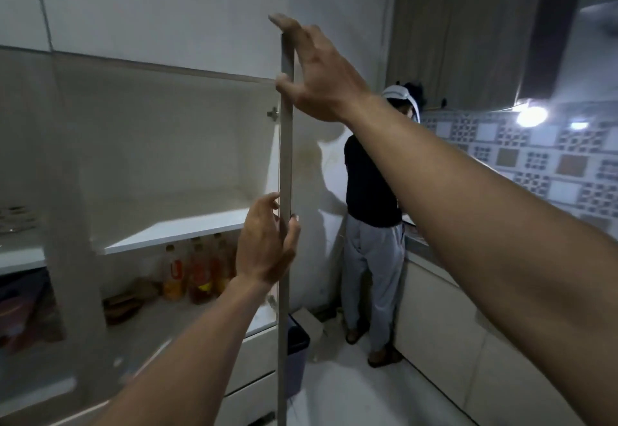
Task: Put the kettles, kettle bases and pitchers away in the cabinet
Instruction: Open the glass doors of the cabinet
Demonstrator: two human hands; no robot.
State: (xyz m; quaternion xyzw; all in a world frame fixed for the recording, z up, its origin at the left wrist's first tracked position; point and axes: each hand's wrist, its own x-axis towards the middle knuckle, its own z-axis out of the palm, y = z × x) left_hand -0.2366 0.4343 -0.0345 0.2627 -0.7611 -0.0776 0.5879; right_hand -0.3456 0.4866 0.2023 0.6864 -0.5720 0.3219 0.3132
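Gripping: my hands both hold the open door (286, 158) by its edge.
Left hand (266, 241): six o'clock of the right, fingers curled round the edge.
Right hand (317, 74): pinching the top corner.
Cabinet (160, 144): nine o'clock of the door, upper shelf (177, 230) bare, bottles (197, 275) below.
Person (371, 211): three o'clock.

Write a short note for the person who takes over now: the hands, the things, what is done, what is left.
Left hand: grip on the edge of the open cabinet door, low down.
Right hand: grip on the same edge, near its top.
Upper shelf: bare where it shows. Bottles stand on the shelf below.
Kettles, bases, pitchers: none in view.
Done: door open.
Left: from what shows, everything is still to be put away.
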